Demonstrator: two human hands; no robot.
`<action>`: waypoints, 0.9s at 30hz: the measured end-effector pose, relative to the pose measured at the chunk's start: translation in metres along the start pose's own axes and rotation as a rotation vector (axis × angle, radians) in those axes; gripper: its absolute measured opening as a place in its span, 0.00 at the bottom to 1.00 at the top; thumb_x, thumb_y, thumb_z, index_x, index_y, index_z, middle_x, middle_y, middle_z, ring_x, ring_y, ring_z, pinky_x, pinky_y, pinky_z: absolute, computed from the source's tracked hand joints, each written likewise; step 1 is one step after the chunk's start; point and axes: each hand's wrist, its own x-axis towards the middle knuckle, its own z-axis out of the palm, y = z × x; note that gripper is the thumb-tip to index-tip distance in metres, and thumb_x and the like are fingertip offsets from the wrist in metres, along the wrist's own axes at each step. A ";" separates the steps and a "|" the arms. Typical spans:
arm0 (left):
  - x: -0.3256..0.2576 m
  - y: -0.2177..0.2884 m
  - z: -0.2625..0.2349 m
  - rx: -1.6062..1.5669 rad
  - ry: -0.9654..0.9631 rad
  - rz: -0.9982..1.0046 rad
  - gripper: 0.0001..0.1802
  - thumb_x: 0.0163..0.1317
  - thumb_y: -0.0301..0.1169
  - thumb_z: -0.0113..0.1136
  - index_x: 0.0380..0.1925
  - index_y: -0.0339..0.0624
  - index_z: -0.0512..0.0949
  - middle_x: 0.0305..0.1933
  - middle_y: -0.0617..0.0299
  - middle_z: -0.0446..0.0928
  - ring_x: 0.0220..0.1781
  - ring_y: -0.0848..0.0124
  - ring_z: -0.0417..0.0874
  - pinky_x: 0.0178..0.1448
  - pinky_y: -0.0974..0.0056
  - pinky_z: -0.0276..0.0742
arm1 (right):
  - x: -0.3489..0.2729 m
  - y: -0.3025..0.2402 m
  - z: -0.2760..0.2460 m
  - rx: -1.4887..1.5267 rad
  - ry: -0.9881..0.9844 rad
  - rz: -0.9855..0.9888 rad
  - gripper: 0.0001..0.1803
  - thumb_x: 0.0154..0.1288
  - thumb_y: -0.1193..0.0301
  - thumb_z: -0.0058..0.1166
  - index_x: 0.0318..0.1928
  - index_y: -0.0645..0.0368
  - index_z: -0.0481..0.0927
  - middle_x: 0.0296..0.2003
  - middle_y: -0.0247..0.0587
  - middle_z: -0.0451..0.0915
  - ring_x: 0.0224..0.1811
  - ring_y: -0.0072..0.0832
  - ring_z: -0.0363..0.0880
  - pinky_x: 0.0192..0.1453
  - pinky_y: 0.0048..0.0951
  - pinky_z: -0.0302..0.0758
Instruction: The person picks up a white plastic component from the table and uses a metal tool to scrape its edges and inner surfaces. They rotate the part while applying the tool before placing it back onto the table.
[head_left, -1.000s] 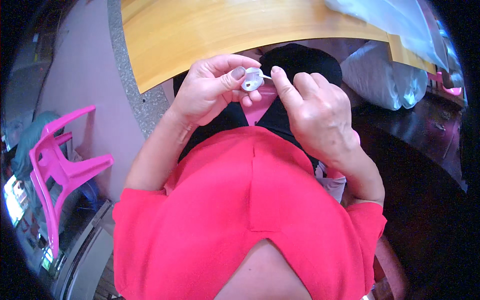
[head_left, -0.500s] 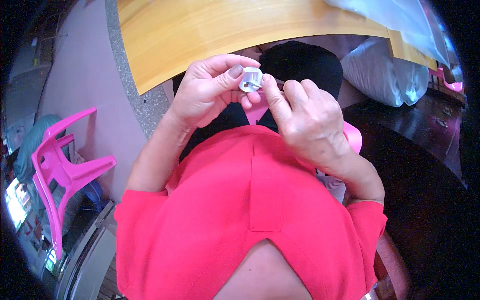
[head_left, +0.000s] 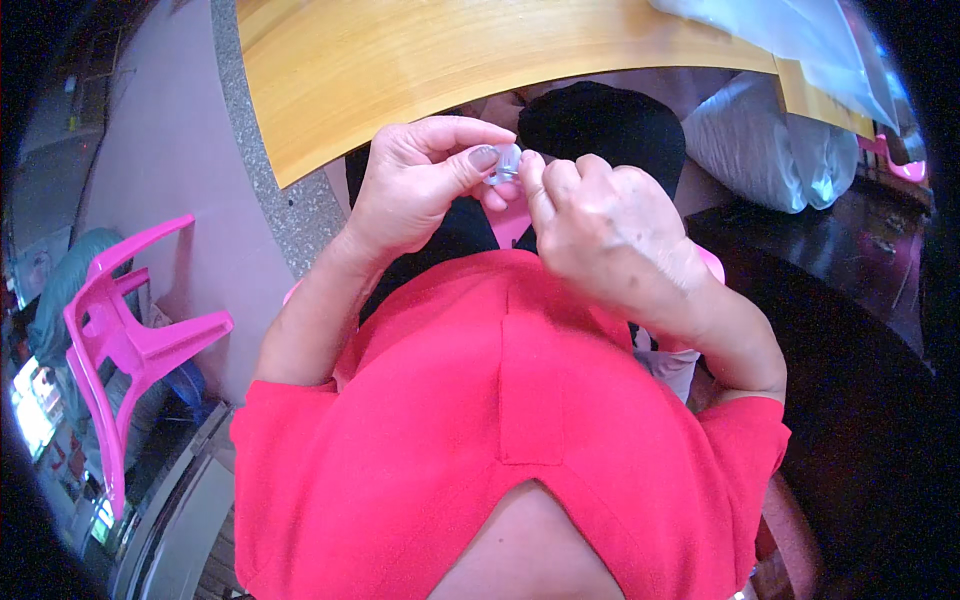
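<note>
The left hand (head_left: 410, 190) has its grip nearly closed, thumb and fingers pinching a small translucent whitish plastic piece (head_left: 505, 164) by its left side, probably so the opposite side is free to work at. The right hand (head_left: 615, 225) brings its curled grip to that free side, fingertips at the edge; whether it pinches anything cannot be told, as the fingers cover the spot. Both grips meet in front of the torso, perhaps for a close look. The wooden bench (head_left: 400, 90) lies beyond them; a bulging plastic bag (head_left: 765, 155) sits beyond the right grip.
</note>
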 end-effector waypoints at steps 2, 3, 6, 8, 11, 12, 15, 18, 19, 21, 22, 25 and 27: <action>0.001 -0.001 0.001 0.021 0.011 0.001 0.10 0.63 0.23 0.57 0.42 0.28 0.78 0.34 0.52 0.81 0.32 0.71 0.82 0.35 0.70 0.81 | 0.002 0.003 -0.002 0.066 0.013 -0.005 0.19 0.55 0.72 0.50 0.46 0.73 0.75 0.26 0.41 0.74 0.27 0.30 0.76 0.25 0.29 0.73; 0.001 -0.002 0.001 0.039 0.023 0.002 0.10 0.62 0.23 0.57 0.42 0.28 0.78 0.33 0.52 0.81 0.31 0.71 0.82 0.35 0.70 0.81 | 0.004 0.005 -0.003 0.083 -0.032 -0.021 0.18 0.56 0.72 0.49 0.45 0.73 0.75 0.25 0.42 0.74 0.27 0.32 0.77 0.26 0.30 0.74; 0.004 -0.005 0.002 0.026 0.023 -0.016 0.09 0.62 0.22 0.57 0.41 0.29 0.78 0.33 0.52 0.81 0.31 0.71 0.82 0.35 0.69 0.81 | 0.005 0.010 -0.002 0.078 -0.087 -0.070 0.16 0.57 0.73 0.48 0.43 0.72 0.75 0.25 0.44 0.75 0.27 0.35 0.78 0.27 0.33 0.75; 0.005 -0.007 -0.001 0.024 -0.003 -0.049 0.10 0.62 0.23 0.57 0.42 0.29 0.78 0.34 0.52 0.81 0.32 0.70 0.83 0.35 0.69 0.81 | 0.004 0.014 -0.001 0.056 -0.098 -0.103 0.15 0.56 0.74 0.48 0.43 0.71 0.75 0.25 0.45 0.75 0.27 0.37 0.78 0.29 0.34 0.75; 0.007 -0.006 -0.003 -0.060 -0.049 -0.070 0.11 0.64 0.25 0.56 0.45 0.30 0.77 0.36 0.52 0.81 0.34 0.69 0.83 0.37 0.68 0.81 | 0.000 0.018 0.002 0.133 -0.117 -0.044 0.16 0.56 0.74 0.48 0.45 0.69 0.75 0.25 0.44 0.75 0.27 0.39 0.78 0.30 0.36 0.75; 0.008 -0.005 -0.005 -0.139 -0.074 -0.061 0.13 0.64 0.26 0.56 0.46 0.30 0.76 0.37 0.52 0.80 0.35 0.68 0.83 0.37 0.68 0.81 | -0.002 0.018 0.000 0.179 0.003 0.028 0.17 0.55 0.75 0.49 0.46 0.67 0.75 0.25 0.44 0.75 0.28 0.39 0.78 0.30 0.36 0.75; 0.007 -0.002 -0.009 -0.189 -0.098 -0.029 0.15 0.66 0.30 0.54 0.49 0.31 0.75 0.41 0.51 0.80 0.37 0.67 0.83 0.39 0.67 0.81 | -0.010 0.018 -0.001 0.247 0.190 0.143 0.19 0.52 0.80 0.51 0.48 0.65 0.75 0.23 0.44 0.72 0.27 0.39 0.77 0.28 0.36 0.74; 0.004 -0.002 -0.015 -0.213 -0.106 -0.027 0.17 0.67 0.34 0.52 0.50 0.33 0.74 0.43 0.46 0.79 0.39 0.64 0.82 0.41 0.64 0.80 | -0.014 0.016 -0.001 0.269 0.250 0.165 0.19 0.51 0.83 0.52 0.47 0.66 0.75 0.22 0.44 0.71 0.25 0.39 0.76 0.27 0.37 0.73; 0.004 -0.002 -0.015 -0.215 -0.116 -0.028 0.19 0.67 0.37 0.52 0.51 0.35 0.74 0.45 0.43 0.78 0.39 0.61 0.82 0.42 0.62 0.79 | -0.015 0.016 0.003 0.280 0.273 0.165 0.19 0.51 0.83 0.52 0.47 0.66 0.76 0.22 0.44 0.71 0.24 0.39 0.75 0.26 0.37 0.72; 0.004 0.002 -0.013 -0.252 -0.123 -0.030 0.18 0.68 0.34 0.51 0.51 0.34 0.74 0.44 0.46 0.79 0.39 0.64 0.82 0.42 0.64 0.79 | -0.015 0.015 0.004 0.291 0.296 0.165 0.19 0.51 0.84 0.52 0.47 0.66 0.76 0.22 0.44 0.71 0.23 0.39 0.74 0.25 0.37 0.72; 0.003 0.003 -0.012 -0.290 -0.130 -0.033 0.16 0.68 0.31 0.50 0.51 0.32 0.74 0.42 0.50 0.79 0.39 0.67 0.82 0.42 0.65 0.79 | -0.014 0.014 0.004 0.306 0.300 0.159 0.19 0.51 0.83 0.52 0.47 0.66 0.76 0.22 0.44 0.71 0.23 0.38 0.74 0.25 0.36 0.72; 0.003 0.002 -0.013 -0.299 -0.124 -0.020 0.16 0.68 0.31 0.51 0.51 0.33 0.74 0.42 0.50 0.79 0.39 0.67 0.82 0.42 0.66 0.79 | -0.011 0.011 0.002 0.323 0.319 0.144 0.18 0.51 0.83 0.53 0.46 0.67 0.76 0.22 0.43 0.71 0.23 0.37 0.74 0.24 0.36 0.72; 0.004 -0.002 -0.015 -0.250 -0.136 -0.005 0.17 0.68 0.34 0.51 0.51 0.34 0.74 0.44 0.48 0.79 0.38 0.65 0.81 0.42 0.64 0.78 | -0.008 0.009 0.000 0.323 0.333 0.136 0.18 0.51 0.82 0.53 0.46 0.67 0.77 0.21 0.43 0.70 0.22 0.37 0.74 0.24 0.36 0.71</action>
